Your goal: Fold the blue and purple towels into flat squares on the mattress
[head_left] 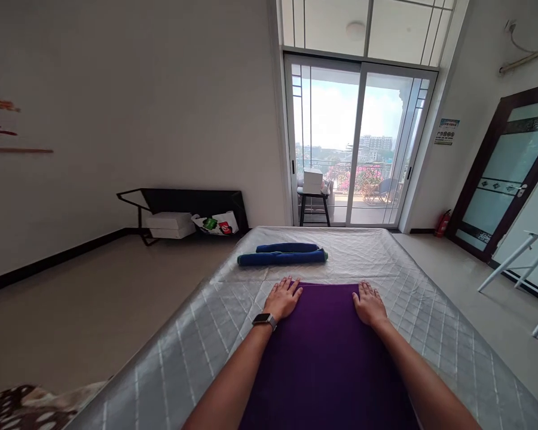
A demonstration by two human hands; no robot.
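A purple towel point(325, 352) lies spread flat on a mattress point(197, 346) wrapped in clear plastic. My left hand point(283, 297), with a watch on its wrist, rests flat on the towel's far left corner, fingers stretched out. My right hand point(368, 303) lies flat on the far right corner, fingers also out. Neither hand holds anything. Just beyond my hands, a rolled blue towel point(281, 257) lies across the mattress, with a second blue roll point(287, 246) right behind it.
Bare floor runs along the mattress's left side to a low black rack point(186, 200) with white boxes point(170, 224) and a bag. Sliding glass doors point(358, 146) stand behind the mattress. White table legs point(520, 257) and a fire extinguisher point(442, 223) are at right.
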